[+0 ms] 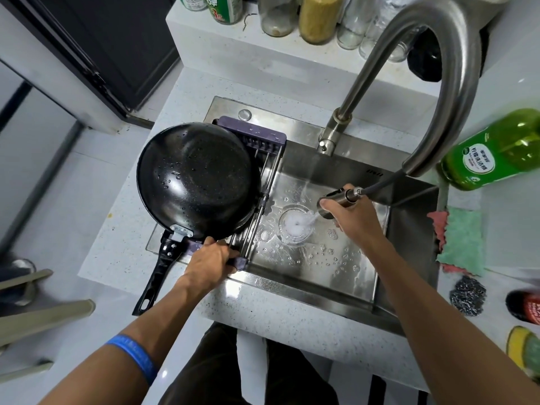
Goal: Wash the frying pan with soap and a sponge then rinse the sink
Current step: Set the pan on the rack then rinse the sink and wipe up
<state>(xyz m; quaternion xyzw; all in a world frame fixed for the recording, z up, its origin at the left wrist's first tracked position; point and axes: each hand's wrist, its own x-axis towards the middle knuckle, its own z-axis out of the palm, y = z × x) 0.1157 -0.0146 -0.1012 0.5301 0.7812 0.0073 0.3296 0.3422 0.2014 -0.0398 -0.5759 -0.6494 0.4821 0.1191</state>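
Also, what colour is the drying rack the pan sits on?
Purple ends with grey metal rods, seen in the head view: drying rack under the frying pan.

The black frying pan (196, 179) rests upright on a purple rack at the sink's left end, beaded with water, handle toward the viewer. The steel sink (406, 226) is wet, with spray landing at its drain (295, 225). A yellow-green sponge (523, 349), probably, lies at the far right edge.

— Where's the frying pan (195, 179)?
— Wet, sitting on the purple rack (257, 135) at the sink's (409, 229) left end. Left hand (213, 258) grips the rack's near edge.
— And the right hand (353, 217)?
— Wrapped round the pull-out spray head (336, 200), water hitting the drain (295, 226).
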